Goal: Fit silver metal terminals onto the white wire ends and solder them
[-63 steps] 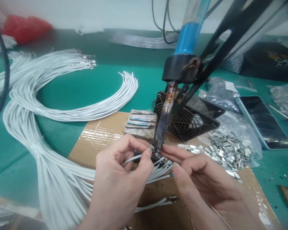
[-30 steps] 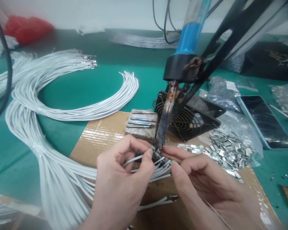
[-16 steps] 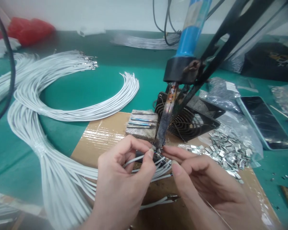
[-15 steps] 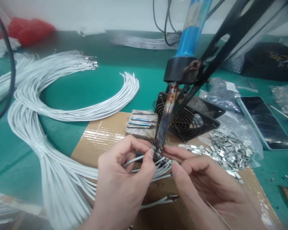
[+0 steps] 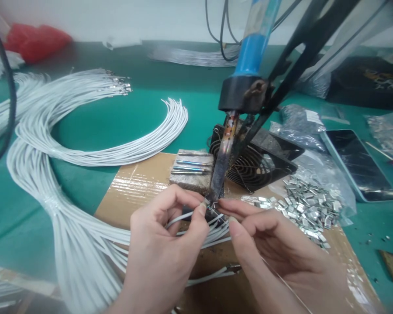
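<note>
My left hand (image 5: 170, 244) pinches a white wire (image 5: 180, 217) between thumb and index finger, its end held under the tip of a soldering iron (image 5: 220, 168). The iron is fixed pointing downward on a black stand. My right hand (image 5: 281, 248) is closed on a thin solder wire (image 5: 290, 288) that trails out below the palm. Its index fingertip is close to a small metal clip (image 5: 215, 204) at the iron's tip. Several more white wires (image 5: 212, 235) lie beneath the fingers. The exact contact at the tip is partly hidden by my fingertips.
Bundled white wires (image 5: 81, 244) fill the left side. Behind my hands are a grey block (image 5: 190, 179) with metal rods and a black fan (image 5: 258, 168). Loose metal clips (image 5: 309, 209) and a phone (image 5: 360, 161) lie right. Cardboard (image 5: 127, 192) covers the green table (image 5: 118, 126).
The whole view has shifted slightly, so things appear a little further left. Both hands keep nearly the same pose at the iron's tip, with the right fingertips slightly closer to it.
</note>
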`<state>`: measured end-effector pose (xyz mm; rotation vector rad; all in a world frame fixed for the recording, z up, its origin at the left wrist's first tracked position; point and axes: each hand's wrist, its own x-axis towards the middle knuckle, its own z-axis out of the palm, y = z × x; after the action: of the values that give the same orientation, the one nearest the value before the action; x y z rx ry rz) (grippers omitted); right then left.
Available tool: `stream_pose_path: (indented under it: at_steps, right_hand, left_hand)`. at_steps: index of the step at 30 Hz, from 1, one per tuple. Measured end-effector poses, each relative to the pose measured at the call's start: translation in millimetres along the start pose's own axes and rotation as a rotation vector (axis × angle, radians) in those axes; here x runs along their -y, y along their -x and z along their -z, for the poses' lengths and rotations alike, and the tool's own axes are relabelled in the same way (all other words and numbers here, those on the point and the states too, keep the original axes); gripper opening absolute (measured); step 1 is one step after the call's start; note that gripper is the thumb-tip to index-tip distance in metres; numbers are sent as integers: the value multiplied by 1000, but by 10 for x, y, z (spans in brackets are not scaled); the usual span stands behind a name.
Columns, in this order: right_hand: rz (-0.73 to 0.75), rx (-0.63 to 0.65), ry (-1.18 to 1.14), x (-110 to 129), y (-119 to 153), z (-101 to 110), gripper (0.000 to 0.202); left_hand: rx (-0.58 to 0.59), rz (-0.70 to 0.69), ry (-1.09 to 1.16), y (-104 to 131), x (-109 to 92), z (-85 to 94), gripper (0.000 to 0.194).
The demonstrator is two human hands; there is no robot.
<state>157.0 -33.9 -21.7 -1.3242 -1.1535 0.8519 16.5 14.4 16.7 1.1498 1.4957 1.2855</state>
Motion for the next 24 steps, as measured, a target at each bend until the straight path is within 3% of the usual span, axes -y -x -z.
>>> stream_pose_path:
  at_steps: [4,9,15,19,24]
  right_hand:
    - [1,-4,10,42,4,-33,21]
    - [-125,-146,-42,124,46,-135,22]
    - [-24,-18,-1,33,30,-22,21]
    - [-64,-63,14,41,29,-30,24]
    - [-127,-117,-25,128,33,-116,24]
  left_hand:
    - [-7,-1,-6,18,13,27,13]
    - [87,9,-14,62,88,95,13]
    - [5,53,21,90,65,55,14]
    - [82,28,6,57,90,66,14]
    - [12,21,56,83,104,28,14]
